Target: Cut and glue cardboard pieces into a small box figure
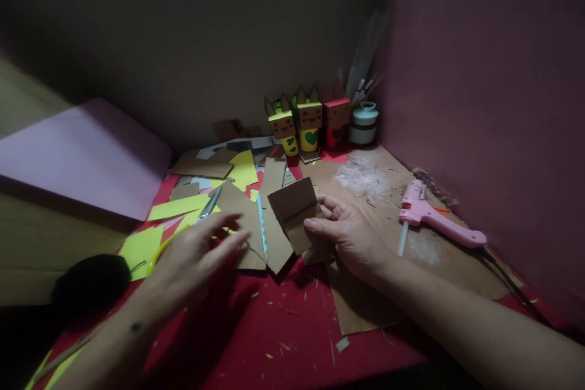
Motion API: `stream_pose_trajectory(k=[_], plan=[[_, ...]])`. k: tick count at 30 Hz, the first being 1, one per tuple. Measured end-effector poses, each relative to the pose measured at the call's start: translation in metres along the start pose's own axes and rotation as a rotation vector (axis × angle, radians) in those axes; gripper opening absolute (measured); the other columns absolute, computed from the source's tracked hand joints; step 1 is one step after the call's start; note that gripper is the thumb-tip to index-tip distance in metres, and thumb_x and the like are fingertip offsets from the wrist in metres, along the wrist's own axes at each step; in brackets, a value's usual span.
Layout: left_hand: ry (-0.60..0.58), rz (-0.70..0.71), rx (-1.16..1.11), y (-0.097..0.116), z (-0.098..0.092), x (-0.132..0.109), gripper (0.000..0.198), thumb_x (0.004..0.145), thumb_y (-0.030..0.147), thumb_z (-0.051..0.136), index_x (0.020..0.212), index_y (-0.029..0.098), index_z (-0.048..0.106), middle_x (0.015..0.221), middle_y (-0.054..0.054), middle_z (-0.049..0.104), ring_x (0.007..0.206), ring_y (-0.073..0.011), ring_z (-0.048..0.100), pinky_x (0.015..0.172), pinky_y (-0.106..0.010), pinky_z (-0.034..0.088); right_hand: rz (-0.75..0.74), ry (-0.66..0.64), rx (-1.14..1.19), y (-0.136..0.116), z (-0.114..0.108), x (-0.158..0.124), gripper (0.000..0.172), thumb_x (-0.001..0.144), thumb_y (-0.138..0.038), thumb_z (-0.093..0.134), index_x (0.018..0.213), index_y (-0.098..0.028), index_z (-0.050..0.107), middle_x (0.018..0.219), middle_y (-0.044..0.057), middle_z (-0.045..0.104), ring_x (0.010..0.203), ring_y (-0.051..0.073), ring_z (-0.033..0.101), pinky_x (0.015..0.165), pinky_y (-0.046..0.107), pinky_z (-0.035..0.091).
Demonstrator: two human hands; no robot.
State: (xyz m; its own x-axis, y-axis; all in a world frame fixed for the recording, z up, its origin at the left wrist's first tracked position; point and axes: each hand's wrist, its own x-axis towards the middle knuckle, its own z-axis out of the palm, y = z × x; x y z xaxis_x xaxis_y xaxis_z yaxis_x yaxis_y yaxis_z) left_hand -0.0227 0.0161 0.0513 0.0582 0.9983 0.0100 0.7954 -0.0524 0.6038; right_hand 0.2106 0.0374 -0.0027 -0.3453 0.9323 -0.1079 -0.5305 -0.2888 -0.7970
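Note:
My right hand point(348, 236) pinches a folded piece of brown cardboard point(295, 210), holding it just above the red table surface point(283, 329). My left hand point(196, 256) hovers with fingers spread over the cardboard strips point(256, 228) and yellow paper scraps point(176, 207), a little blurred and holding nothing. A pair of scissors point(209, 204) lies just beyond the left fingertips. A blue-edged strip runs between the cardboard pieces.
A pink glue gun point(434, 219) lies on a cardboard sheet point(379, 195) at the right. Three small cardboard box figures point(308, 122) and a small jar point(364, 124) stand in the back corner. A pink sheet point(77, 155) rests at the left. Walls close in behind and right.

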Motion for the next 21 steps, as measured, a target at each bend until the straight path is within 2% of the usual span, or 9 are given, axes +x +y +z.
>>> stream_pose_trajectory(k=[2,3,5,7,10,13,17,19,21], plan=[[-0.242,-0.079,-0.403,0.020,0.021,0.000,0.046,0.080,0.053,0.065,0.108,0.017,0.065,0.074,-0.006,0.070,0.059,-0.0184,0.061,0.056,-0.027,0.046,-0.008,-0.006,-0.012,0.001,0.000,0.000,0.034,0.066,-0.020,0.080,0.096,-0.018,0.063,0.078,0.001,0.070,0.063,0.014,0.065,0.063,0.029,0.054],[-0.312,-0.111,-0.536,0.027,0.032,0.001,0.043,0.079,0.048,0.069,0.106,0.015,0.066,0.072,-0.005,0.069,0.054,-0.0150,0.057,0.052,-0.026,0.044,-0.008,-0.008,-0.027,0.002,0.000,-0.001,0.032,0.066,-0.022,0.081,0.093,-0.018,0.064,0.077,0.001,0.070,0.062,0.013,0.065,0.063,0.029,0.054],[-0.275,-0.116,-0.764,0.037,0.050,0.004,0.038,0.076,0.037,0.074,0.106,0.015,0.067,0.056,0.002,0.059,0.045,-0.0108,0.048,0.046,-0.023,0.038,0.004,-0.008,-0.069,0.002,0.001,-0.002,0.032,0.065,-0.024,0.082,0.091,-0.018,0.063,0.073,0.000,0.069,0.058,0.013,0.064,0.058,0.028,0.053],[-0.209,-0.139,-0.884,0.041,0.061,0.005,0.033,0.076,0.031,0.074,0.105,0.015,0.069,0.050,0.005,0.051,0.042,-0.0089,0.042,0.043,-0.021,0.034,0.034,-0.009,-0.116,0.001,0.002,-0.003,0.033,0.066,-0.027,0.080,0.092,-0.018,0.062,0.072,0.000,0.069,0.056,0.014,0.063,0.052,0.027,0.053],[-0.120,-0.158,-0.943,0.041,0.065,0.005,0.031,0.075,0.024,0.076,0.106,0.018,0.071,0.055,0.005,0.053,0.045,-0.0080,0.041,0.044,-0.020,0.034,0.065,-0.005,-0.158,-0.002,0.003,-0.004,0.027,0.074,-0.033,0.072,0.095,-0.019,0.061,0.073,0.001,0.070,0.053,0.015,0.064,0.046,0.026,0.053],[-0.084,-0.169,-0.956,0.040,0.065,0.002,0.032,0.074,0.024,0.076,0.106,0.021,0.073,0.065,0.002,0.061,0.049,-0.0079,0.044,0.046,-0.020,0.035,0.054,0.010,-0.181,-0.004,0.004,-0.004,0.026,0.076,-0.031,0.067,0.099,-0.020,0.060,0.070,0.000,0.069,0.047,0.014,0.063,0.040,0.023,0.052],[-0.093,-0.167,-0.971,0.037,0.066,-0.001,0.016,0.074,0.028,0.077,0.088,0.021,0.076,0.075,-0.002,0.068,0.061,-0.0130,0.057,0.056,-0.023,0.044,0.064,-0.008,-0.195,-0.005,0.004,-0.004,0.020,0.072,-0.025,0.062,0.092,-0.021,0.063,0.056,-0.002,0.066,0.040,0.014,0.061,0.033,0.020,0.046],[-0.094,-0.111,-0.903,0.035,0.063,-0.002,0.009,0.074,0.023,0.073,0.082,0.021,0.076,0.078,-0.002,0.068,0.066,-0.0139,0.059,0.059,-0.023,0.046,0.068,-0.027,-0.185,-0.004,0.003,-0.004,0.015,0.071,-0.021,0.060,0.085,-0.020,0.064,0.053,-0.001,0.066,0.040,0.015,0.062,0.034,0.021,0.047],[-0.123,0.003,-0.760,0.034,0.058,-0.003,0.016,0.074,0.016,0.067,0.084,0.023,0.078,0.085,-0.002,0.067,0.070,-0.0141,0.059,0.061,-0.023,0.045,0.052,-0.033,-0.154,-0.001,0.001,-0.003,0.010,0.069,-0.018,0.061,0.079,-0.019,0.064,0.053,0.000,0.066,0.039,0.015,0.061,0.035,0.021,0.049]])
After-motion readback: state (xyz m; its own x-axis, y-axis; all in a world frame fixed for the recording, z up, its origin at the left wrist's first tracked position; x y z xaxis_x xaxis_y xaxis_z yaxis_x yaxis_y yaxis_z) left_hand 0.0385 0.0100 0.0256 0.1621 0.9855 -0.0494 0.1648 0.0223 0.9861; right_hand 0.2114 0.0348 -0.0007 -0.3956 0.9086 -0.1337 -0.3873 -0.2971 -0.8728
